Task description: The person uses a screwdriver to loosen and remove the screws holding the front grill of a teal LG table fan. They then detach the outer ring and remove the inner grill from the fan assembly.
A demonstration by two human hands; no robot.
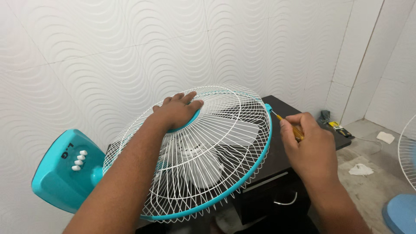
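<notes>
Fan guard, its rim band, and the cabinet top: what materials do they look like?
Fan guard: thin wire, apparently white-coated metal, faintly glossy. Rim band: smooth turquoise, likely moulded plastic, matching the base. Cabinet top: dark, flat, slightly shiny, probably laminated board; cannot tell for sure.

fan grille (225,173): lies on the cabinet (277,171)
left hand (177,110): on the grille's centre
right hand (310,147): right of the grille, holding a screwdriver (289,125) at its rim
fan base (65,171): left of the grille
second fan (405,190): far right of the grille, on the floor
</notes>
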